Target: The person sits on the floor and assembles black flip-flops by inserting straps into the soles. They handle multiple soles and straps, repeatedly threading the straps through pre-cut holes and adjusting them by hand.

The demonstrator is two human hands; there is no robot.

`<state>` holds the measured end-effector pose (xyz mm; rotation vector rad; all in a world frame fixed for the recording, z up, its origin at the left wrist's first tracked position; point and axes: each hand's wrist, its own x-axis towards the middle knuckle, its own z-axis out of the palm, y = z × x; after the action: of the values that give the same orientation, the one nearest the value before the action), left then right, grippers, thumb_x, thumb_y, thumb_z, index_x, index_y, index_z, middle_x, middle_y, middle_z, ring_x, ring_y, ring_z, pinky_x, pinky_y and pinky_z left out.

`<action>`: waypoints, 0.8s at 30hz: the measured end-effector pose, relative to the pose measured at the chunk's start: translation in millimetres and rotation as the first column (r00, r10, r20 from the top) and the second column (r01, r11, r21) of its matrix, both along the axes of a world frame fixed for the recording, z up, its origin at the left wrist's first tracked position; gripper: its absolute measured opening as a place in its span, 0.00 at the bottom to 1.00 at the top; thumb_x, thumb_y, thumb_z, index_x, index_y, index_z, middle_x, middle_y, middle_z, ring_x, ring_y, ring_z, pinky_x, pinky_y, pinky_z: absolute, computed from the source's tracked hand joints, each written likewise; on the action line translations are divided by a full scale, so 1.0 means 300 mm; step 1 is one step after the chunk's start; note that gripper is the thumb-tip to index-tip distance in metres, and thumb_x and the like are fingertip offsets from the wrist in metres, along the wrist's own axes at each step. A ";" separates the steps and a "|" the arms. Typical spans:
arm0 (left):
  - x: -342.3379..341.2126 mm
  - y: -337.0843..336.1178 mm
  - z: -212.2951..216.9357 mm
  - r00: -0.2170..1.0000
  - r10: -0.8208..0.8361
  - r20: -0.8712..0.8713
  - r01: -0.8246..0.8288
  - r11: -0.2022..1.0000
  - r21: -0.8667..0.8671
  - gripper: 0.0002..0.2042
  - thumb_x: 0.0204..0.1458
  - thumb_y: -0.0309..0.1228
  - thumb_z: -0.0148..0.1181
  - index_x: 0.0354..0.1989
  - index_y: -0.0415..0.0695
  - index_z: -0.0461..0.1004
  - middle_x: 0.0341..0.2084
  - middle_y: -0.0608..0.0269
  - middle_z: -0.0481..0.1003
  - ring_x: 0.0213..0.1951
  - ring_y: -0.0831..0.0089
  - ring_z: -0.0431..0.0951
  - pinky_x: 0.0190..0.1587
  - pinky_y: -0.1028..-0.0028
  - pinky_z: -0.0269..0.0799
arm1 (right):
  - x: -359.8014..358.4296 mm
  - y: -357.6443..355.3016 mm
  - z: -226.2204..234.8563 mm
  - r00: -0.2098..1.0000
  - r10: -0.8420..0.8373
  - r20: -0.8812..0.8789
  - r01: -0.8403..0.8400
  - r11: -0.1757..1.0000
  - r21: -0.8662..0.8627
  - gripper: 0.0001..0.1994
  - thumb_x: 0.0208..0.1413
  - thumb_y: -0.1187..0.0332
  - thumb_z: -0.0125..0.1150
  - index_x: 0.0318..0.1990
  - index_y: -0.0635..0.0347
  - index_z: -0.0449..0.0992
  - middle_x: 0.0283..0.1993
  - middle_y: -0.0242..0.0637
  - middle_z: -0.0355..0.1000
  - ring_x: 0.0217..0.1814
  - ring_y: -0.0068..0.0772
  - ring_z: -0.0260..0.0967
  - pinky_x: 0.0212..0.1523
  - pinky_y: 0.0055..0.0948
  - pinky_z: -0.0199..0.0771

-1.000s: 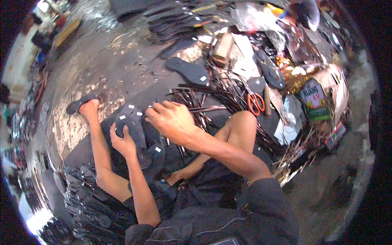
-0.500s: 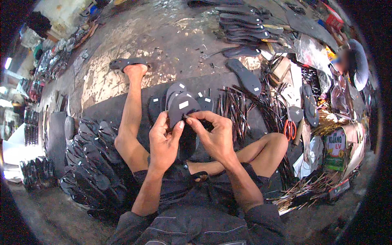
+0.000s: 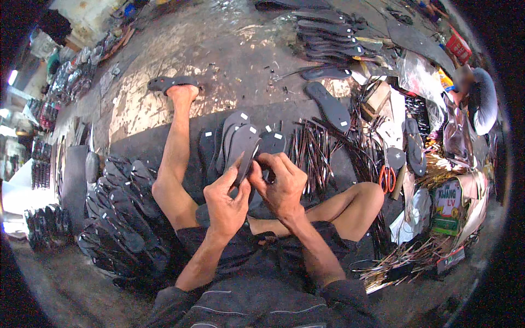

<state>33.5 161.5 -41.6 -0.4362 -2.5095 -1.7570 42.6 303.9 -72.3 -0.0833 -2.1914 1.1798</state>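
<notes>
Held up before my lap is a dark grey sandal sole (image 3: 249, 158), turned nearly edge-on. My left hand (image 3: 226, 205) is closed on its near left side, thumb and fingers pinching it. Against the sole's right face, my right hand (image 3: 280, 183) is closed in a pinch; a small dark piece there is mostly hidden by the fingers. Just beyond both hands lie more dark soles (image 3: 235, 134) with small white labels, overlapping one another. Another labelled sole (image 3: 272, 143) lies behind my right fingers.
Thin dark strips (image 3: 313, 156) lie right of the soles. Farther right are orange-handled scissors (image 3: 387, 179) and a single sole (image 3: 328, 106). Sandals (image 3: 123, 210) are heaped at my left; stacked soles (image 3: 328, 35) lie far off. Another person (image 3: 482, 101) sits at the right edge.
The held sole has turned from showing its labelled face to nearly edge-on. My right hand has moved slightly left and down, its fingers more curled against the sole.
</notes>
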 end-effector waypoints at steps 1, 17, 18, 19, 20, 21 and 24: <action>-0.013 -0.012 -0.003 0.994 -0.037 -0.106 0.024 0.992 -0.124 0.20 0.64 0.18 0.63 0.65 0.33 0.79 0.55 0.41 0.84 0.56 0.58 0.88 0.53 0.64 0.83 | 0.002 -0.016 -0.002 0.999 -0.009 0.042 0.012 0.998 -0.065 0.11 0.54 0.75 0.78 0.44 0.63 0.85 0.36 0.43 0.82 0.34 0.43 0.81 0.35 0.35 0.81; -0.063 0.045 0.003 0.993 -0.070 -0.097 0.040 0.957 -0.287 0.22 0.59 0.20 0.67 0.64 0.35 0.80 0.54 0.40 0.84 0.56 0.48 0.87 0.58 0.62 0.81 | 0.007 0.089 -0.100 0.976 0.207 0.072 -0.208 0.978 0.015 0.07 0.63 0.79 0.65 0.48 0.65 0.79 0.39 0.51 0.77 0.40 0.61 0.75 0.40 0.49 0.76; -0.049 0.055 0.002 0.988 -0.069 -0.135 0.022 0.947 -0.320 0.22 0.59 0.19 0.66 0.64 0.35 0.80 0.53 0.39 0.84 0.56 0.47 0.87 0.58 0.62 0.82 | 0.014 0.080 -0.091 0.981 0.152 0.118 -0.158 0.986 0.044 0.08 0.63 0.80 0.65 0.48 0.66 0.79 0.40 0.52 0.77 0.40 0.61 0.76 0.40 0.50 0.76; -0.021 0.068 -0.002 0.983 -0.067 -0.172 0.002 0.935 -0.355 0.22 0.59 0.19 0.66 0.63 0.35 0.81 0.53 0.39 0.84 0.55 0.46 0.87 0.58 0.61 0.82 | 0.029 0.054 -0.086 0.982 0.098 0.164 -0.110 0.991 0.071 0.08 0.63 0.80 0.65 0.48 0.66 0.79 0.40 0.52 0.78 0.41 0.62 0.76 0.40 0.50 0.76; -0.006 0.074 -0.003 0.976 -0.067 -0.208 -0.020 0.921 -0.389 0.21 0.59 0.19 0.66 0.63 0.35 0.81 0.53 0.39 0.84 0.55 0.46 0.87 0.57 0.61 0.82 | 0.042 0.035 -0.079 0.978 0.042 0.207 -0.064 0.993 0.101 0.08 0.62 0.80 0.65 0.48 0.66 0.79 0.41 0.53 0.78 0.41 0.62 0.76 0.41 0.50 0.76; -0.008 0.069 0.005 0.977 -0.067 -0.203 -0.018 0.922 -0.387 0.22 0.59 0.19 0.66 0.63 0.37 0.81 0.54 0.39 0.83 0.55 0.45 0.86 0.57 0.59 0.82 | 0.050 0.029 -0.063 0.973 0.053 0.224 -0.063 0.997 0.041 0.08 0.60 0.81 0.66 0.46 0.67 0.79 0.40 0.53 0.78 0.42 0.62 0.77 0.41 0.51 0.77; -0.063 0.040 -0.019 0.977 -0.108 -0.186 0.025 0.917 -0.398 0.27 0.57 0.20 0.66 0.68 0.41 0.77 0.56 0.47 0.84 0.54 0.49 0.87 0.53 0.59 0.84 | 0.026 0.058 -0.118 0.992 0.088 0.091 -0.089 0.996 0.000 0.07 0.59 0.80 0.66 0.44 0.67 0.78 0.38 0.53 0.77 0.41 0.62 0.76 0.39 0.51 0.76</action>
<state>14.7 173.6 -47.4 -0.6908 -2.7148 -1.1404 50.5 321.3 -107.7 -0.0390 -2.2979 1.2418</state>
